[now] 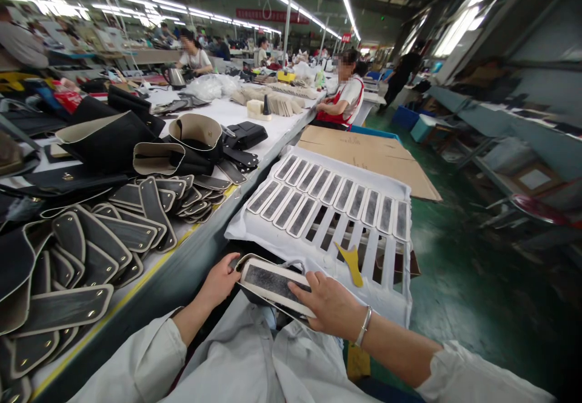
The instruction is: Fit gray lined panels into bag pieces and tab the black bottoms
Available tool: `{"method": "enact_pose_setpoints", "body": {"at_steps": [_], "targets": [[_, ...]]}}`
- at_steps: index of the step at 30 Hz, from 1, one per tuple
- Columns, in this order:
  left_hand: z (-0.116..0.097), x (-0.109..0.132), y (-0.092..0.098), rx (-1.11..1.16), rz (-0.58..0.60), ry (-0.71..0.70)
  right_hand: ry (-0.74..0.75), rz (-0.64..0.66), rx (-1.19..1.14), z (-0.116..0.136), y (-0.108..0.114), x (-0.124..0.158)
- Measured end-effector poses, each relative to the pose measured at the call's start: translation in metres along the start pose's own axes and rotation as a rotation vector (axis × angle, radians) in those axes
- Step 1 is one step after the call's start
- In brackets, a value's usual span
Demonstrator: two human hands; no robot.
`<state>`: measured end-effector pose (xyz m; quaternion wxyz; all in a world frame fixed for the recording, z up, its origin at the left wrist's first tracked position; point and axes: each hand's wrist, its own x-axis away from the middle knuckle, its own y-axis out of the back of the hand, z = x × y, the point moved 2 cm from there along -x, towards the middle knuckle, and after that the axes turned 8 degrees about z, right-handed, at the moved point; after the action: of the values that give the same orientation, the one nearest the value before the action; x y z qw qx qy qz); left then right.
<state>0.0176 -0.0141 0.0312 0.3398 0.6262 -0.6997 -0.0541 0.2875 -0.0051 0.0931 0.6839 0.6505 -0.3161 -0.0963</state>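
In front of my lap is a dark bag piece with a cream edge, and a long rounded panel (273,283) with a grey, glue-like middle and a pale border lies against it. My left hand (222,285) pinches the bag piece's upper left corner, thumb and fingers closed. At the panel's right end rests my right hand (326,301), its fingers over the top and the rest of its grip hidden underneath. Just beyond, similar panels (325,186) lie in rows on a white cloth-covered slatted rack (254,227). A yellow cut piece (352,263) sits on its slats.
To my left, a long table (150,282) carries a heap of dark cream-edged straps (97,239) and several black bag bodies (107,139). A cardboard sheet (364,151) lies behind the rack. Further along sits a co-worker in a red apron (345,100). Green floor (454,269) stretches to the right.
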Motion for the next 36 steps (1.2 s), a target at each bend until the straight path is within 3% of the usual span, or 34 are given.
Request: {"method": "enact_pose_setpoints", "body": {"at_steps": [5, 13, 15, 17, 20, 22, 26, 27, 29, 32, 34, 36], "targets": [[-0.002, 0.001, 0.004, -0.212, -0.082, -0.147, 0.005, 0.051, -0.052, -0.002, 0.003, -0.011], [-0.021, 0.007, 0.012, -0.569, 0.019, -0.103, -0.033, 0.088, -0.131, -0.005, 0.002, -0.026], [-0.029, 0.011, 0.01, -0.692, -0.029, -0.183, -0.048, 0.082, -0.124, -0.005, -0.001, -0.025], [-0.042, 0.016, -0.001, -0.782, -0.076, -0.375, -0.065, 0.08, -0.124, -0.004, -0.003, -0.024], [-0.058, 0.024, -0.03, -0.854, 0.121, -0.658, -0.079, 0.085, -0.144, -0.002, -0.003, -0.022], [-0.063, 0.026, -0.048, -0.89, 0.284, -0.683, -0.081, 0.09, -0.191, -0.005, 0.0, -0.02], [-0.065, 0.024, -0.059, -0.962, 0.402, -0.573, -0.006, 0.069, -0.586, -0.027, 0.012, -0.008], [-0.066, 0.024, -0.059, -0.975, 0.42, -0.558, -0.03, 0.047, -0.756, -0.036, 0.013, -0.002], [-0.069, 0.022, -0.058, -0.989, 0.431, -0.55, -0.229, -0.006, -1.141, -0.055, 0.008, 0.012], [-0.08, 0.02, -0.062, -1.01, 0.438, -0.569, -0.597, 0.015, -1.613, -0.069, -0.018, 0.039], [-0.088, 0.017, -0.068, -1.059, 0.467, -0.59, -0.624, 0.138, -1.735, -0.064, -0.038, 0.052], [-0.095, 0.013, -0.076, -1.133, 0.5, -0.615, -0.595, 0.239, -1.691, -0.056, -0.057, 0.058]]}}
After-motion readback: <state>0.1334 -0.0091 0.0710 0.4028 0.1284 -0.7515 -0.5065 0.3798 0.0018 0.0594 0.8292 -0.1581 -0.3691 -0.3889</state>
